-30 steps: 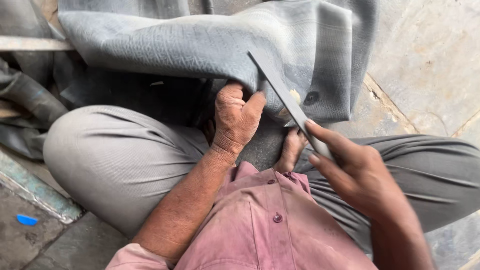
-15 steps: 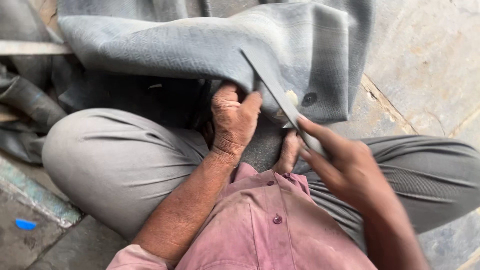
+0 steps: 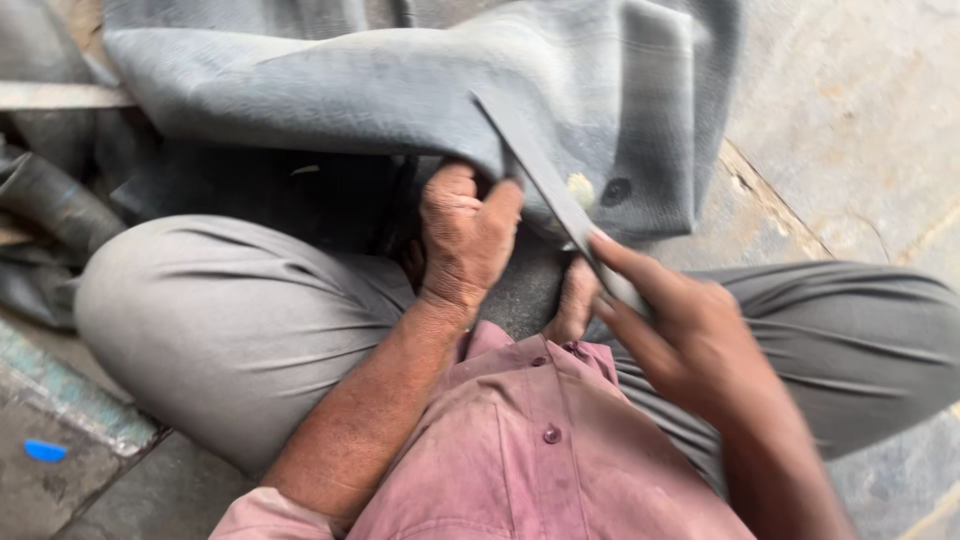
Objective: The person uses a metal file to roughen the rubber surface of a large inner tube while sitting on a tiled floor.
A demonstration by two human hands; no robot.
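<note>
A large grey rubber tube [image 3: 400,90] lies folded across my lap and the floor in front of me. My left hand [image 3: 462,235] grips the tube's lower edge between my knees. My right hand [image 3: 680,330] is closed around the handle of a long flat metal file [image 3: 535,165], index finger stretched along it. The file's blade rests slanted on the rubber, its tip pointing up and left. Right beside the blade the rubber shows a small pale spot [image 3: 580,188] and a dark round spot [image 3: 616,190].
I sit cross-legged in grey trousers [image 3: 230,320] and a faded pink shirt [image 3: 530,460] on a concrete floor [image 3: 860,120]. More dark rubber tubing [image 3: 50,205] lies at the left. A small blue scrap [image 3: 45,451] sits on the floor at lower left.
The right hand and file slid a little down and right across the rubber, then back up and left. The left hand kept its grip on the tube's edge.
</note>
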